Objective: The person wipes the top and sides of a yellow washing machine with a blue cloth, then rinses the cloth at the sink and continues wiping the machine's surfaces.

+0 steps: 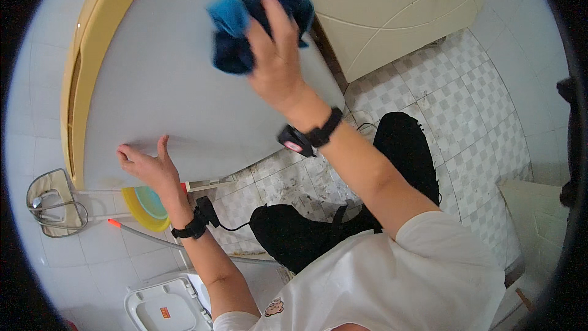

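Observation:
My right hand (280, 66) grips a bunched dark-blue cloth (232, 53) with a brighter blue part, held over a broad pale grey-white panel (183, 82). Motion blurs the cloth, and whether it presses on the panel I cannot tell. A thick yellow rim (92, 50) runs along the panel's left side. My left hand (154, 165) holds nothing, its thumb raised and fingers partly curled, near the panel's lower left; contact there is unclear. Each wrist carries a black strap with a small device.
A cream cabinet (395, 14) stands at upper right over a stained checkered tile floor (477, 124). Yellow and light-green basins (149, 200) sit below my left hand, beside a grey hose (151, 241). A white toilet (142, 308) is at lower left. A cable hangs from the left wrist device.

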### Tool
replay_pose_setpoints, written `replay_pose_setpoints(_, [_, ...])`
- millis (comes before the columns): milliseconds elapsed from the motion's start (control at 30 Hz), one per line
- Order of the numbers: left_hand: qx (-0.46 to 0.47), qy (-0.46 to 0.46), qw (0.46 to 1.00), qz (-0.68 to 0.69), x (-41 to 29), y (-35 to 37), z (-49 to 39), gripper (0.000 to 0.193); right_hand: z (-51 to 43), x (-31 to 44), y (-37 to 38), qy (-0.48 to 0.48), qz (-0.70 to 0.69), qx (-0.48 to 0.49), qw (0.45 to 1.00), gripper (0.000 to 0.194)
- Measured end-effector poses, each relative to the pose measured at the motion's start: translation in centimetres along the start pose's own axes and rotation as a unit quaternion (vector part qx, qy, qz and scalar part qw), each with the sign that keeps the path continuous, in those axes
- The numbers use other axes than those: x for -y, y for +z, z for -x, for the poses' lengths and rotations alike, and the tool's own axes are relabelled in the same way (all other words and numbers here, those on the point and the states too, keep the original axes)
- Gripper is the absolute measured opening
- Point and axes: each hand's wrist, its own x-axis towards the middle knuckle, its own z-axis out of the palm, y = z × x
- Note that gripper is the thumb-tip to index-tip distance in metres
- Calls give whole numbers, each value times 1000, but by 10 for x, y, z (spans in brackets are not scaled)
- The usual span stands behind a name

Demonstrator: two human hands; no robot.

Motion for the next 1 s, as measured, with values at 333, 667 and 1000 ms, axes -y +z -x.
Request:
replay_pose_setpoints(333, [-1, -12, 1000, -20, -2, -1, 1, 97, 130, -15, -65, 234, 69, 125, 962, 51])
replay_pose_setpoints(667, [-27, -42, 996, 75, 2, -11, 12, 91, 36, 26, -17, -142, 97, 159, 972, 24])
replay_pose_setpoints(1000, [-93, -214, 953, 190, 42, 33, 102, 45, -46, -8, -4, -58, 91, 116, 987, 55])
